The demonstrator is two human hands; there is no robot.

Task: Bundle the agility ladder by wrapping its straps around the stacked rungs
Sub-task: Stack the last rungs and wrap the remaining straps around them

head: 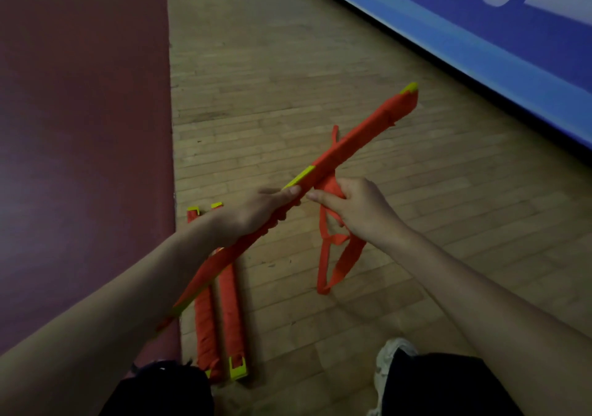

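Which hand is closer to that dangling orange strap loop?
Right. The right hand holds the strap loop at its top; the left hand holds the stacked rungs beside it.

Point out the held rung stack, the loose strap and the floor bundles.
held rung stack [352, 141]: head view, wrapped upper part.
loose strap [348, 260]: head view, wide side of the hanging loop.
floor bundles [228, 303]: head view, middle of one bundle.

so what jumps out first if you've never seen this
The orange rung stack stands out, held diagonally mid-frame by the left hand, while the right hand grips a loose orange strap dangling beneath. Two more orange bundles lie on the wooden floor below, beside a maroon surface.
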